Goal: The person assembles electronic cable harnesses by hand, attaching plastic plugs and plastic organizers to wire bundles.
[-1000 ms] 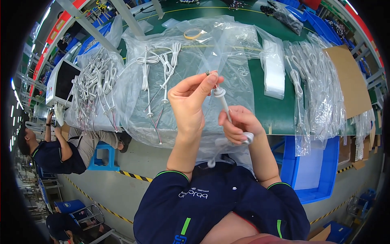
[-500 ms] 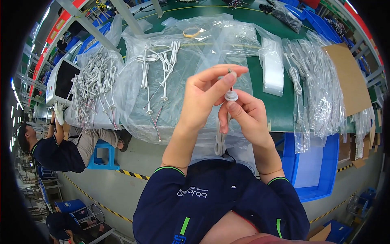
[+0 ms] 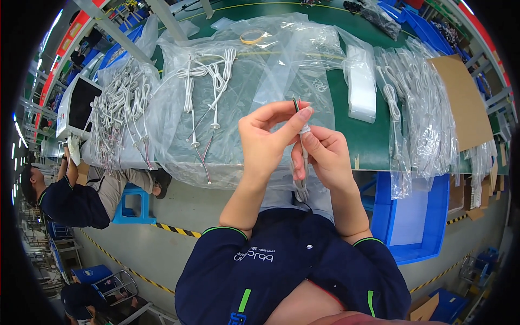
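A white cable (image 3: pixel 305 157) is held upright between my two hands, over the near edge of the green table. The fingers and thumb of my left hand (image 3: pixel 262 138) pinch its upper end, where short dark and red wires (image 3: pixel 298 105) stick out above the fingertips. Just below, a white round collar (image 3: pixel 304 129) shows partly between the hands. My right hand (image 3: pixel 329 157) is closed on the cable under that collar. The cable's bundled coil (image 3: pixel 301 192) hangs below my right hand, in front of my lap.
Clear plastic sheeting (image 3: pixel 162 124) covers the green table (image 3: pixel 374 146). On it lie bundled white cables (image 3: pixel 219 81), a tape roll (image 3: pixel 252 37) and a cable heap (image 3: pixel 122 103). White bags (image 3: pixel 361 89), bagged cables (image 3: pixel 420 119) and cardboard (image 3: pixel 463 103) are right; a blue bin (image 3: pixel 385 216) stands below. A co-worker (image 3: pixel 76 200) sits left.
My left fingers and thumb have come down closer to the collar, now partly covering it. More of the dark and red wires shows above them. The view has shifted slightly.
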Action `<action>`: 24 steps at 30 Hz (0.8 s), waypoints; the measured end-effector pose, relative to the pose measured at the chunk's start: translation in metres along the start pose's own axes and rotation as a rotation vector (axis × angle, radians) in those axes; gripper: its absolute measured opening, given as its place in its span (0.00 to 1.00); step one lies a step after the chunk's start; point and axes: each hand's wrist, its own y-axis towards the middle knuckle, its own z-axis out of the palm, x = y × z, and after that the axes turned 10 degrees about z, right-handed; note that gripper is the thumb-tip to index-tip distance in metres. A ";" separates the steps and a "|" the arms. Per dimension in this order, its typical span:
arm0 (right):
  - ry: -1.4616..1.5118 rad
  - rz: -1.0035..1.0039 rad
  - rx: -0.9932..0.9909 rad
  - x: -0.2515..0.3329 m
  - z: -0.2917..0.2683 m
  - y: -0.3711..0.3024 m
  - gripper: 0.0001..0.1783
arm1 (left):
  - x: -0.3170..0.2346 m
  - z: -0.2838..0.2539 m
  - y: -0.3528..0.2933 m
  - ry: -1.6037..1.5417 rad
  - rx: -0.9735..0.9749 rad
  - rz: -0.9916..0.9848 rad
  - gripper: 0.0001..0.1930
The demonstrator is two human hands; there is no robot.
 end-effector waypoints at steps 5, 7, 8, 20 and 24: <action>-0.063 -0.044 -0.070 -0.004 0.003 -0.001 0.12 | 0.004 -0.001 -0.005 0.220 -0.041 0.241 0.08; -0.050 -0.044 -0.068 -0.003 0.003 -0.002 0.12 | -0.001 0.001 -0.005 0.214 -0.026 0.211 0.08; -0.048 -0.038 -0.063 -0.002 0.003 -0.003 0.12 | -0.004 0.000 -0.006 0.210 -0.009 0.185 0.09; -0.057 0.004 -0.021 0.000 0.005 -0.001 0.14 | 0.008 -0.002 -0.003 0.110 -0.090 0.274 0.07; -0.044 0.011 -0.002 -0.001 0.005 0.001 0.15 | 0.010 -0.004 -0.001 0.004 -0.082 0.242 0.07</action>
